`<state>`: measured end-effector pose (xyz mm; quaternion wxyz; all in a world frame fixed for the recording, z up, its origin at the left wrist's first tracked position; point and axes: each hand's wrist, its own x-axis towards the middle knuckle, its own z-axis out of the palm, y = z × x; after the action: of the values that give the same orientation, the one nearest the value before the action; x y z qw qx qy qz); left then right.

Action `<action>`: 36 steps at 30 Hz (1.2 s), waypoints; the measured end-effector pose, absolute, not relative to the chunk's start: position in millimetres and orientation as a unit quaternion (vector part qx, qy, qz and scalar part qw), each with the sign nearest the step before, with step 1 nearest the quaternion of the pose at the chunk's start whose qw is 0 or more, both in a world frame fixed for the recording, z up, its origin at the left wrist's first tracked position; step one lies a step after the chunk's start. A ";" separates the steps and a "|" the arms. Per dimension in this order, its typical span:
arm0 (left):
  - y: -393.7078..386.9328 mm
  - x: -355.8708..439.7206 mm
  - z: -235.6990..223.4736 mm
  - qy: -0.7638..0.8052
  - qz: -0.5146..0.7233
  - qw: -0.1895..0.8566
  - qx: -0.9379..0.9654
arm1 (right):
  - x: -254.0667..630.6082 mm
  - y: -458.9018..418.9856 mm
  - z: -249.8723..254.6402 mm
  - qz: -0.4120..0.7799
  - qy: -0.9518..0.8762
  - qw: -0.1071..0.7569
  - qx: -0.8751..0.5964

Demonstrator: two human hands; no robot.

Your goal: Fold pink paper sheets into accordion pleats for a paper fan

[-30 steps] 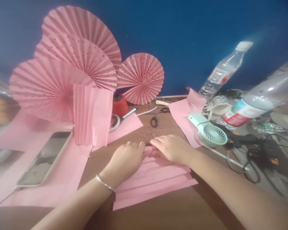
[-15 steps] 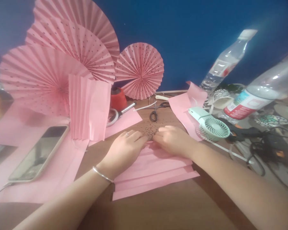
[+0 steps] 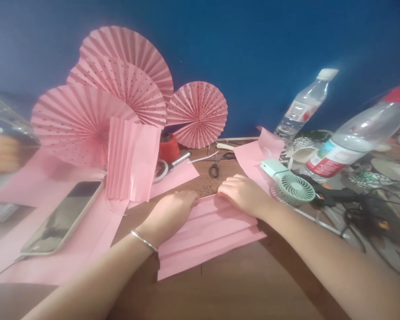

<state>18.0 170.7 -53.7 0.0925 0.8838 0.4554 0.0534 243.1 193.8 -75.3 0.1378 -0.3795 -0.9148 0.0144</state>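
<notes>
A sheet of pink paper (image 3: 205, 238) with several parallel folds lies on the brown table in front of me. My left hand (image 3: 173, 211), with a ring and a silver bangle, is closed on its far left edge, the fingertips partly hidden. At the far right edge my right hand (image 3: 242, 192) has its fingers curled over the paper and grips it. Small dark specks (image 3: 208, 187) are scattered on the table just beyond the hands. Behind them lie scissors (image 3: 214, 170) with dark handles.
Pleated pink paper fans (image 3: 200, 113) stand against the blue wall, beside a folded pink paper strip (image 3: 130, 160). A phone (image 3: 65, 218) rests on pink sheets at left. To the right are a mint handheld fan (image 3: 291, 186), plastic bottles (image 3: 353, 140) and dark cables (image 3: 356, 218).
The view has tilted up and shifted a little left. Between the hands the paper's far edge shows more, and the hands are farther apart along it.
</notes>
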 end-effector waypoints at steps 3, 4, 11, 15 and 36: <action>176.7 13.3 -51.9 0.485 0.048 0.094 0.868 | 255.0 204.4 -77.9 0.045 -0.894 0.160 -0.416; 177.7 12.4 -51.4 0.494 0.043 0.092 0.864 | 257.3 206.3 -78.6 0.055 -0.889 0.165 -0.424; 177.3 12.7 -52.9 0.497 0.041 0.108 0.860 | 262.8 209.8 -82.0 0.139 -0.877 0.191 -0.419; 180.8 12.0 -52.2 0.492 0.026 0.136 0.859 | 269.2 214.4 -84.2 0.140 -0.869 0.196 -0.432; 204.1 -15.9 -64.8 0.585 0.295 0.183 0.732 | 276.2 215.2 -78.2 0.007 -0.823 0.157 -0.546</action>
<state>-15.9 204.1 -64.8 0.1834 0.7325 0.5854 0.2953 276.2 215.2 -78.2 0.1572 -0.5463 -0.8227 0.0074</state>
